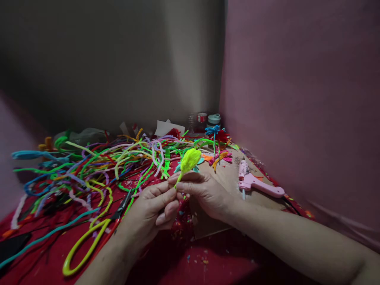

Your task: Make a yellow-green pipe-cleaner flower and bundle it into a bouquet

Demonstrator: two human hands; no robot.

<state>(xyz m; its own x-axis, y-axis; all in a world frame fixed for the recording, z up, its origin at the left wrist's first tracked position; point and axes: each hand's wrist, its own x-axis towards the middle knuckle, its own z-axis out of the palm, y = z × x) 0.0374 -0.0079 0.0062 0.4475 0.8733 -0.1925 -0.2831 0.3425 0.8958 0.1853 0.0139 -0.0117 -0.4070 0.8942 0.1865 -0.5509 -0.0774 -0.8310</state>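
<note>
A neon-yellow pipe-cleaner flower bud (190, 159) stands up above my fingertips, its short twisted stem pointing down. My left hand (158, 204) pinches the lower end of that stem between thumb and forefinger. From the right, my right hand (204, 192) closes on the same stem just below the bud. The two hands meet at the fingertips, and the stem's tip is partly hidden by them. Behind the bud lie light-blue pipe-cleaner petals (198, 167), mostly covered. Scissors (121, 206) with a large yellow handle lie beside my left forearm.
Loose pipe cleaners (86, 166) in many colours pile up on the red cloth (208, 261) at left. A pink glue gun (258, 184) rests on a cardboard sheet (228, 188) at right. Blue flower (215, 130), orange petals (219, 162) and a lidded jar (214, 119) sit farther back.
</note>
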